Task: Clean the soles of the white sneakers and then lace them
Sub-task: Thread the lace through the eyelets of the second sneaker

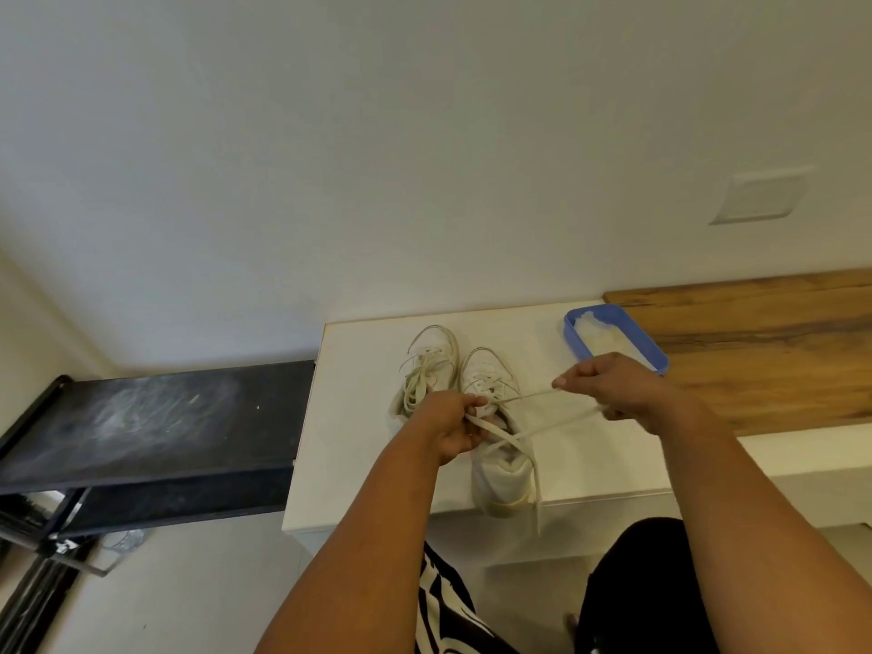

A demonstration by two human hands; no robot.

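Two white sneakers stand side by side on a white tabletop (358, 417), toes pointing away from me. The left sneaker (431, 365) has loose laces bunched on its tongue. The right sneaker (500, 464) is nearer, its heel at the table's front edge. My left hand (450, 424) pinches the cream shoelace (542, 427) at the right sneaker's upper eyelets. My right hand (613, 387) grips two strands of that lace and holds them taut out to the right. One lace end hangs down past the table edge.
A blue tray (656, 351) holding something white sits at the back right, partly behind my right hand. A wooden surface (755, 351) lies beyond it. A black shoe rack (155, 417) stands to the left. My knees are below the table.
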